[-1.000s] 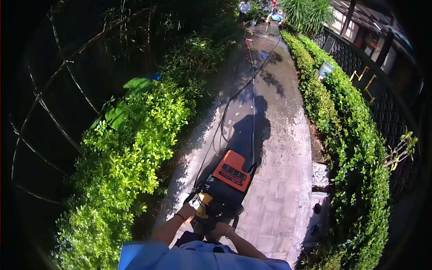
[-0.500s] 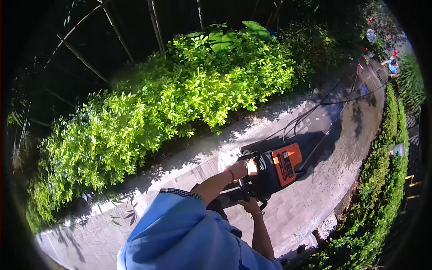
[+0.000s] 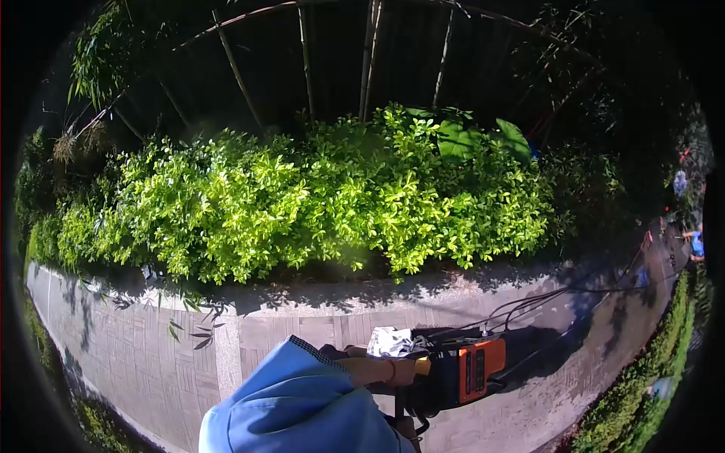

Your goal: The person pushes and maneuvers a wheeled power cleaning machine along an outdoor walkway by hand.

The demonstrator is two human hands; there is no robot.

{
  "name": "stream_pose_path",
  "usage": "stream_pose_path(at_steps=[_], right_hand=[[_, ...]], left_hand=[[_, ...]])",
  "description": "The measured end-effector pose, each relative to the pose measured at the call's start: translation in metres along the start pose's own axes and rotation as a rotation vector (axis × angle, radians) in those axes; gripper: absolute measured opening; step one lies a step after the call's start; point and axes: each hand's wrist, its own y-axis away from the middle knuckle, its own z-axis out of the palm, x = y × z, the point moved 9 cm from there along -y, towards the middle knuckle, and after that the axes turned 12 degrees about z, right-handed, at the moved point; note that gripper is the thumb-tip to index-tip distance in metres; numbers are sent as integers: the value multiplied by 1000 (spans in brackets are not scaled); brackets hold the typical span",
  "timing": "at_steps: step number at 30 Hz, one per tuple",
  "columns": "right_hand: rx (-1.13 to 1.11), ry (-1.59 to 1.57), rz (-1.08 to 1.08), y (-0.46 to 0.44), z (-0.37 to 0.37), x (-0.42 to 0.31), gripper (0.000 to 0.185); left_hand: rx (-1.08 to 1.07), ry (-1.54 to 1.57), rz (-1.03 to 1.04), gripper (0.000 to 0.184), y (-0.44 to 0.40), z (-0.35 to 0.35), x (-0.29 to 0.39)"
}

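- From here, the black machine with its orange panel [image 3: 482,368] sits on the paved path [image 3: 294,332], near 5 o'clock in the wearer's view.
- The left hand [image 3: 404,371], a red band at its wrist, is closed around the machine's black handle [image 3: 400,400], right beside a yellow part [image 3: 422,366].
- The right hand [image 3: 407,429] is against the handle too, lower down toward 6 o'clock; I can't tell how its fingers are set.
- A crumpled white thing [image 3: 390,342] lies just beside the machine, at its 10 o'clock side.
- Dark hoses [image 3: 529,300] run off from the machine toward 3 o'clock, where another person in blue [image 3: 696,243] shows at the very edge, small and blurred.
- Bright leafy bushes [image 3: 302,204] spread from 9 to 2 o'clock, bamboo-like poles [image 3: 307,64] behind them at 12.
- A trimmed hedge [image 3: 642,362] borders the path at 4 o'clock.
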Motion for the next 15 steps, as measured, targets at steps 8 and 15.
stream_pose_path(at_steps=[8,15], right_hand=[[165,217,-63,9,-16,-24,39],[509,108,328,54,-46,-32,38]], left_hand=[[-173,-171,243,12,-11,22,-4],[-247,-46,471,26,2,2,13]])
